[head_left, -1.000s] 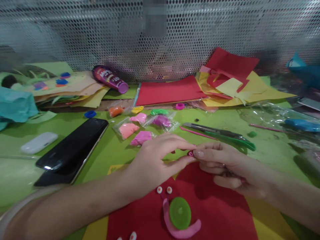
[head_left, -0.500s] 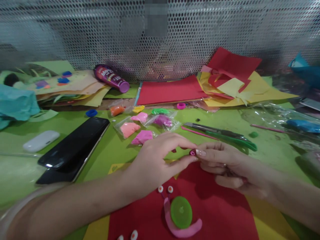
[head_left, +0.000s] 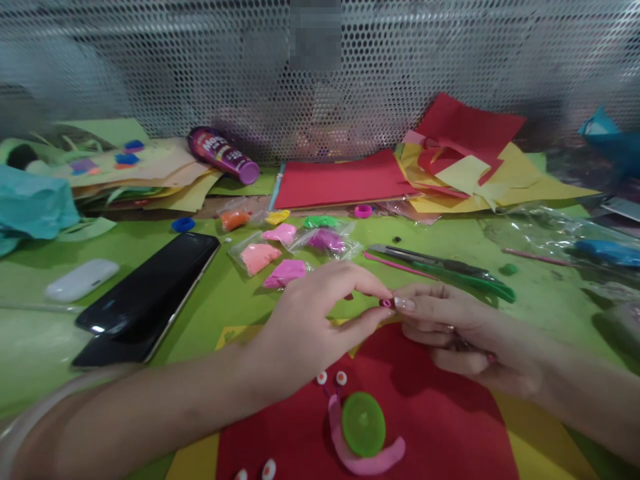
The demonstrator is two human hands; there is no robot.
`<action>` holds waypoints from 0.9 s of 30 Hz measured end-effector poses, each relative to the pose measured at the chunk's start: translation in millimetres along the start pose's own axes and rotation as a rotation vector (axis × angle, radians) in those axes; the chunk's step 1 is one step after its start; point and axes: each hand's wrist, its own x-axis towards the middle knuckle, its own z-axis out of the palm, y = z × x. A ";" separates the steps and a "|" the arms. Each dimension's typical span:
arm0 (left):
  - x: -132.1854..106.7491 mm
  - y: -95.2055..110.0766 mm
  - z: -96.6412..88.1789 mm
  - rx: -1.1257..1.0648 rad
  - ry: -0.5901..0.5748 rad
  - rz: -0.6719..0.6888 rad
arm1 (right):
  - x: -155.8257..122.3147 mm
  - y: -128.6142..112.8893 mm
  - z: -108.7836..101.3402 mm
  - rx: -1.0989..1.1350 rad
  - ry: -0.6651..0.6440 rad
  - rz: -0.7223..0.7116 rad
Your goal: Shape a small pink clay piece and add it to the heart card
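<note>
My left hand and my right hand meet fingertip to fingertip above a red paper sheet. Between them they pinch a tiny pink clay piece. The left thumb and forefinger close on it from the left, the right fingertips from the right. Below the hands a clay snail lies on the red sheet, with a pink body, a green round shell and two white eyes on stalks. Two more white clay eyes sit at the sheet's lower edge.
Small bags of coloured clay lie behind the hands. A black phone and a white case are at the left. A green utility knife lies at the right. A purple tube, stacked coloured paper and a perforated metal wall stand at the back.
The hands stay together on the pink piece, shifted very slightly upward. The fingertips have turned the piece a little; nothing else has moved.
</note>
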 end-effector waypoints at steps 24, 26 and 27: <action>0.5 1.3 -0.8 0.002 0.016 0.044 | -0.4 0.4 -2.0 0.006 -0.059 -0.017; 0.7 1.1 -0.5 0.001 0.014 0.047 | 0.0 0.1 -1.5 0.004 -0.064 -0.012; 0.7 1.1 -0.4 0.000 0.013 0.046 | 0.2 0.0 -1.2 0.003 -0.063 -0.010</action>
